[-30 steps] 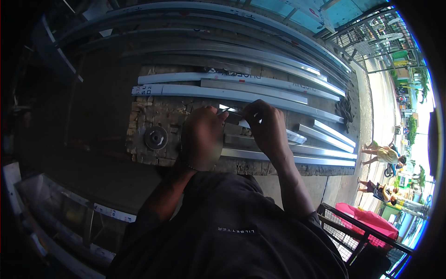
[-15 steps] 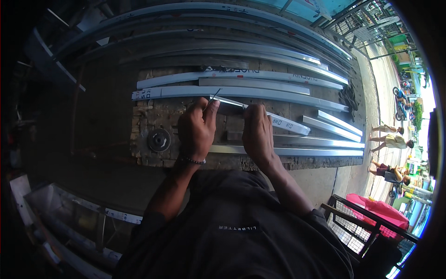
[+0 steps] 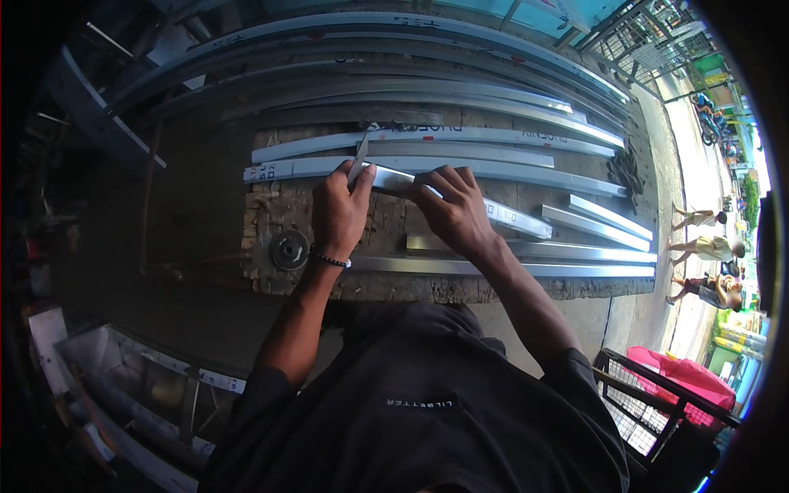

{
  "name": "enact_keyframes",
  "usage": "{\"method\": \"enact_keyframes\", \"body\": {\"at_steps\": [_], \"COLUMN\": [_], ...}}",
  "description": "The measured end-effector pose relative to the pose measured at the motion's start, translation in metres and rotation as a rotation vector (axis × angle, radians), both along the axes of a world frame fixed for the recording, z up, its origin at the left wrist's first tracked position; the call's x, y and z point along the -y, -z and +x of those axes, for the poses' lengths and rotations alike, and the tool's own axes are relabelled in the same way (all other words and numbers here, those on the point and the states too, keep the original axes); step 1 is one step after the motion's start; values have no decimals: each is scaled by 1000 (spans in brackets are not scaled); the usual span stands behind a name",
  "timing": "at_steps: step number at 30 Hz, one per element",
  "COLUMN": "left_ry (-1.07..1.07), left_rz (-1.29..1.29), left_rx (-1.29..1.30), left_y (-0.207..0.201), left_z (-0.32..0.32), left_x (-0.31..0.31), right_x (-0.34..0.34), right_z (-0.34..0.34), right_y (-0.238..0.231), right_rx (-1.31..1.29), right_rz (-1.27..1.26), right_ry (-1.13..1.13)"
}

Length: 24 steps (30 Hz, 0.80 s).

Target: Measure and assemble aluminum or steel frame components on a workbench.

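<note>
A silvery metal bar (image 3: 516, 218), partly wrapped in pale printed film, slants across the workbench in front of me. My right hand (image 3: 450, 201) is closed over its middle, fingers curled on the top. At the bar's left end is my left hand (image 3: 341, 209), pinching a thin, flat grey strip (image 3: 360, 156) that sticks up past the thumb. Whether the strip is film or metal I cannot tell. The left thumb is beside the bar's end. Just beyond both hands lies a long white-wrapped bar (image 3: 312, 168).
The worn wooden workbench (image 3: 370, 287) carries several more metal bars. A round grey disc (image 3: 289, 248) lies near its left corner. Two short bars (image 3: 596, 228) rest at the right. A black mesh frame (image 3: 645, 403) stands lower right; people (image 3: 707, 246) are in the street beyond.
The strip at my left hand has turned and now shows its broad side. My right hand has shifted slightly left and rolled, its fingers now lying over the bar.
</note>
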<state>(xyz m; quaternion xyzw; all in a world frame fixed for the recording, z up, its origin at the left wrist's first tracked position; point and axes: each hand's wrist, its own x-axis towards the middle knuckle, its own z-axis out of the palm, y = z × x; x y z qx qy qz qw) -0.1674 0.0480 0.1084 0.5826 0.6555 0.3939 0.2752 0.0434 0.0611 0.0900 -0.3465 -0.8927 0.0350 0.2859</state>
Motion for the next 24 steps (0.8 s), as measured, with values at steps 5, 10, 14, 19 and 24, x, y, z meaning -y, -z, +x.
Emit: {"method": "enact_keyframes", "body": {"at_steps": [5,10,14,19,24], "left_ry": [4,12,18,15,-64], "left_rz": [-38,13,27,38,-1], "left_rx": [3,9,12,23,-3], "left_y": [2,1,1,3,10], "left_z": [1,-1,0,3,4], "left_x": [-2,-2,-2,0,-3], "right_x": [-13,-22,-27,-34,-25], "right_z": [3,4,7,11,33], "right_y": [4,-12,-8,-5,16], "right_rx": [54,-26,-5,139,148], "right_rz": [21,-97,-26,7,-2], "right_ry": [-71,-102,-156,-223,-280]}}
